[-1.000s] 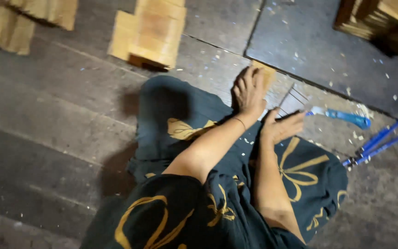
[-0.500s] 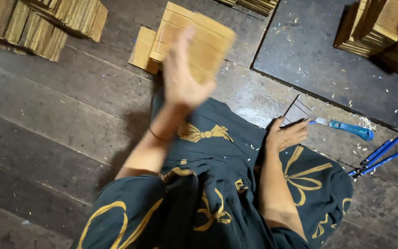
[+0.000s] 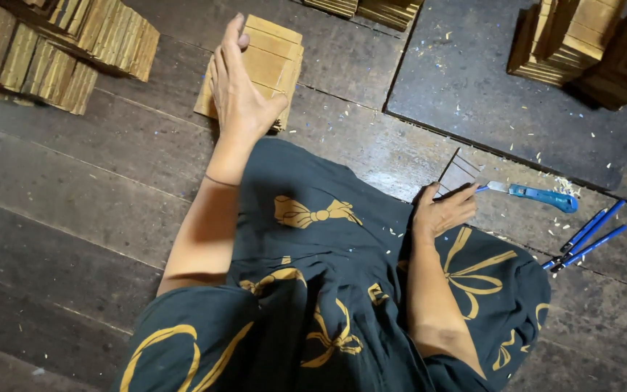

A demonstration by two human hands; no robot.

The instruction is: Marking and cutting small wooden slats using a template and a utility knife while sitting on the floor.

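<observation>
Since the view looks straight down, nearest is the lap: black cloth with gold bow print (image 3: 313, 290), person seated on a dark plank floor (image 3: 74, 203).

Right hand (image 3: 440, 212) rests at the knee edge, fingers curled loosely toward a thin dark sheet piece (image 3: 459, 173) that stands tilted just beyond the fingertips. Thumb and fingers look to touch its lower edge; can't tell whether that's a real pinch or just contact. Just right of it on the floor: blue-handled utility knife (image 3: 538, 194), blade pointing toward the sheet. Further right, blue pens or sticks (image 3: 585, 236) lying together, well apart from the hand.

Left hand (image 3: 237, 91) is stretched forward, fingers straight and together, thumb out, palm edge against the near side of a small stack of thin wooden slats (image 3: 270, 54). Not closed round anything; flat contact only.

Handling call: slats look light, stiff, thin, so probably splinter-prone and easy to fan out if pushed off-centre. Best hold is across the stack's short sides, thumb one side and fingers the other, squeezing the bundle whole rather than lifting the top piece.

Farther out: bigger slat piles top left (image 3: 45, 43), more top right (image 3: 582, 43) on a dark mat (image 3: 473, 94) with pale shavings scattered.
</observation>
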